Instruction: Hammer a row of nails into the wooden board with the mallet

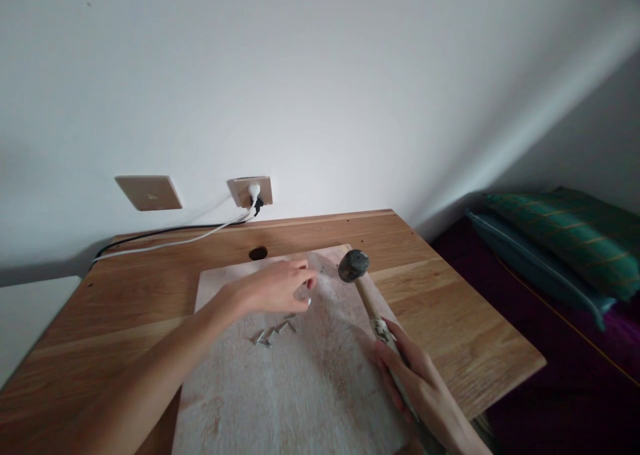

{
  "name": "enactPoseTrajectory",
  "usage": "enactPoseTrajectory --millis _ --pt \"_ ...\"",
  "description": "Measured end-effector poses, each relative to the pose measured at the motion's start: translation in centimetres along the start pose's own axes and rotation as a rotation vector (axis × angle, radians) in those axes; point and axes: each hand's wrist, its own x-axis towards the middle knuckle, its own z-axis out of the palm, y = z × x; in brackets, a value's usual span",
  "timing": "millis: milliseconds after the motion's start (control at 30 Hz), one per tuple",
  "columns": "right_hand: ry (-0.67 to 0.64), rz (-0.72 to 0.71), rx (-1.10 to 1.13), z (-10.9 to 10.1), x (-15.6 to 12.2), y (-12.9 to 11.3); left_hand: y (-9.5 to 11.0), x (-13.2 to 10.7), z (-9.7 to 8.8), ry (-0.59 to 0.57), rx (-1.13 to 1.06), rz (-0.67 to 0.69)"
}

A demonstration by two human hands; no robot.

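Observation:
My right hand [410, 368] is wrapped round the wooden handle of a rubber mallet [354, 266], whose dark head is raised over the far right part of a pale, whitish board [240, 402]. Above the board's left half reaches my left hand [283, 286], its fingers bent and a gap showing between thumb and forefinger. I see nothing held there, though motion blurs the fingertips. Just below that hand, several loose metal nails [273, 332] lie on the board. A small thin mark or nail [323, 268] shows near the far edge, too small to make out.
The board lies on a wooden table [450, 308] against a white wall. A black and a white cable [170, 243] run along the back edge to a wall socket [250, 192]. Near them is a round cable hole [258, 253]. Cushions [565, 242] lie off to the right.

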Motion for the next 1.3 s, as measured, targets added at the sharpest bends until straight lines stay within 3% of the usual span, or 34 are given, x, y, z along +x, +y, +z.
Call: enactPoseTrajectory --millis 100,300,400,567,667,767,967,1067,1167,1300 --pt "0.008 -0.016 0.048 -0.1 0.2 0.5 1.0 -1.5 -0.1 -0.128 0.015 0.043" --pt "-0.022 -0.012 0.039 -0.1 0.4 0.4 2.1 -1.3 0.4 -0.185 0.023 0.047" --pt "-0.038 -0.013 0.033 -0.1 0.4 0.4 1.7 -0.7 0.4 -0.109 0.003 0.102" --pt "-0.045 0.002 0.045 -0.2 0.4 0.2 -1.4 0.3 1.8 0.214 -0.046 0.099" --pt "-0.047 -0.002 0.041 -0.2 0.3 -0.1 -3.0 0.3 2.8 0.222 -0.018 0.113" --pt "-0.047 -0.009 0.029 -0.1 0.1 -0.3 -3.2 0.1 2.9 0.203 0.053 0.116" --pt "-0.065 -0.014 0.014 -0.3 0.0 -0.3 -0.5 0.0 1.9 0.133 0.448 0.112" --pt "-0.070 -0.032 0.035 -0.3 0.2 -0.3 0.5 0.0 1.9 0.108 0.536 0.145" --pt "-0.082 -0.047 0.044 -0.3 0.3 -0.2 0.0 0.5 2.0 0.160 0.448 0.141" --pt "-0.080 -0.021 0.032 -0.3 0.2 0.0 -2.1 2.0 2.4 0.340 -0.034 -0.007"
